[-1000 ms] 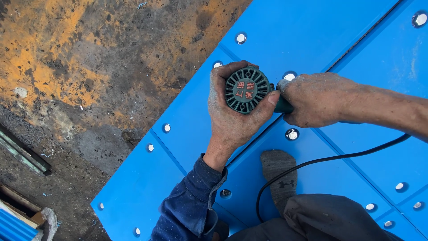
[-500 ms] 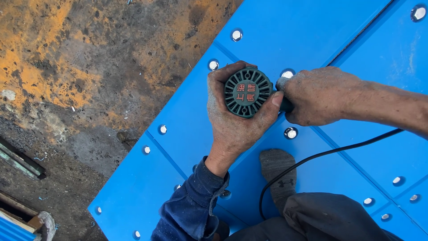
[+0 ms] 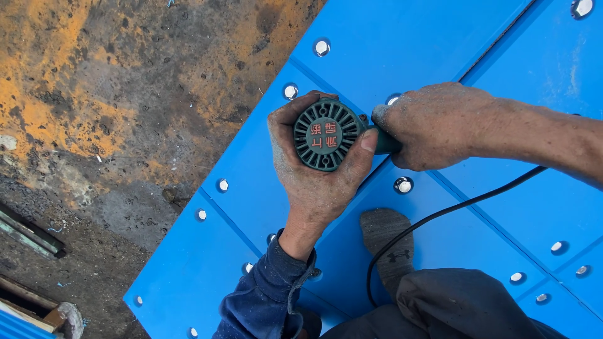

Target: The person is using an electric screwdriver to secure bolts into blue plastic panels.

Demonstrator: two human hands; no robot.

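Observation:
A dark green corded power tool [image 3: 326,135] with a round vented end cap stands upright on a blue panel [image 3: 402,50]. My left hand [image 3: 314,182] wraps around the tool's round body from below. My right hand [image 3: 433,125] grips the tool's side handle from the right. A black cable [image 3: 452,210] runs from under my right hand down past my grey shoe [image 3: 389,242], which stands on the panel. The tool's working end is hidden beneath it.
The blue panels carry several round silver bolt heads [image 3: 403,185] and narrow seams between them. Left of the panels lies rusty orange and brown ground [image 3: 94,107]. Metal bars [image 3: 28,229] lie at the lower left. My dark trouser leg [image 3: 465,307] fills the bottom.
Both hands and the tool have stayed together on the panel; the view has shifted slightly, so the panel edge and bolts sit a little differently in frame.

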